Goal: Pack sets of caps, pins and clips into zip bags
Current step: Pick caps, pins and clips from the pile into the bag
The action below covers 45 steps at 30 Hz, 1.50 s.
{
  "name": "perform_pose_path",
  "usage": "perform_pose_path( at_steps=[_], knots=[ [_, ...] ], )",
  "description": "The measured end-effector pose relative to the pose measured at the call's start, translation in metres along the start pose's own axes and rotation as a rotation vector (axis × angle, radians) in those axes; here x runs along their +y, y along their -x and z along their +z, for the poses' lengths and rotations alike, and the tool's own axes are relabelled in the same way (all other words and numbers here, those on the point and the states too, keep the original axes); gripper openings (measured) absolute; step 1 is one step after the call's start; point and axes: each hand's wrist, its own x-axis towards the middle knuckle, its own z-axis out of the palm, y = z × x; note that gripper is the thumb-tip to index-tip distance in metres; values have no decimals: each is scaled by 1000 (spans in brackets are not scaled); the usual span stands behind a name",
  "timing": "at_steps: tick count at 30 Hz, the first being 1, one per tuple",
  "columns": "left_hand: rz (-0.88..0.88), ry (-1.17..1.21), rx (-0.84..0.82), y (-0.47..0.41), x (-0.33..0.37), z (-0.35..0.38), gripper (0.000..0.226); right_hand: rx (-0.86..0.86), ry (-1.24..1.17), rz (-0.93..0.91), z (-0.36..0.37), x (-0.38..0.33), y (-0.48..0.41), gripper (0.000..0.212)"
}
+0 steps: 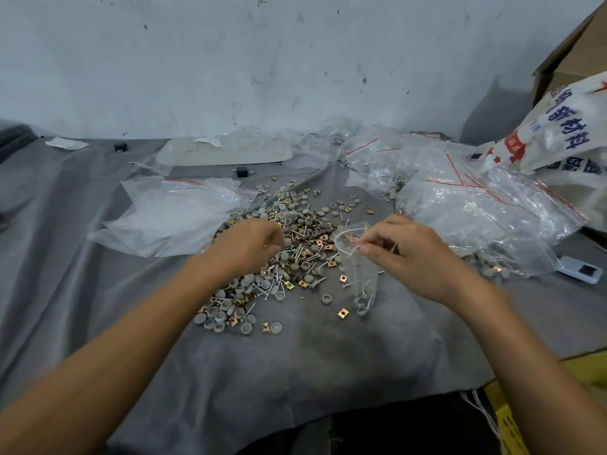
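The small zip bag [359, 280], clear plastic with a red line at its mouth, hung open just right of the pile, its lower end lying on the cloth. A few grey caps and thin metal pins sat in its bottom corner. The right hand [410, 254] pinched the bag's mouth between thumb and curled fingers.

The left hand [253, 243] was over the left side of the pile [295, 238], fingers curled down among the parts; whether they gripped anything could not be told. The pile lay at the middle of the grey cloth [295, 362]: round, domed grey caps, slim silvery pins with flat heads, and square, brassy clips with a hole in the centre, all mixed. One clip [342, 312] lay apart, near the bag's bottom.

To the far left of the pile lay a flat stack of empty zip bags [170, 215]. To the right, crinkled filled bags [476, 208] were heaped, caps and pins showing through. Beyond them leaned a white woven sack [558, 133] with blue print, and a cardboard box [578, 47].
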Motion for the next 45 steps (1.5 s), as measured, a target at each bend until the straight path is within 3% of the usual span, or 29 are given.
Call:
perform_pose_path(
  at_steps=[6, 11, 17, 26, 29, 33, 37, 40, 45],
  knots=[
    [113, -39, -281, -8, 32, 27, 19, 16, -2, 25, -4, 4, 4, 12],
    [122, -108, -249, -6, 34, 33, 35, 1, 7, 18, -3, 5, 6, 12],
    [151, -239, -122, 1, 36, 38, 27, 0, -1, 2, 3, 4, 6, 11],
    [-18, 411, 165, 8, 38, 1, 17, -36, 25, -37, 10, 1, 2, 6],
    [3, 558, 209, 9, 46, -16, 19, -32, 17, -45, 11, -2, 0, 3],
    [135, 783, 164, 14, 62, -31, 14, -30, 10, -46, 14, -5, -1, 8],
    [202, 855, 80, 18, 66, -34, 12, -26, 8, -50, 14, -7, -1, 9],
    [85, 746, 140, 16, 54, -30, 2, -18, -2, -44, 13, -6, 0, 8],
    [-62, 193, 40, 13, 30, 0, 11, -33, 23, -43, 15, -6, -2, 6]
  ],
)
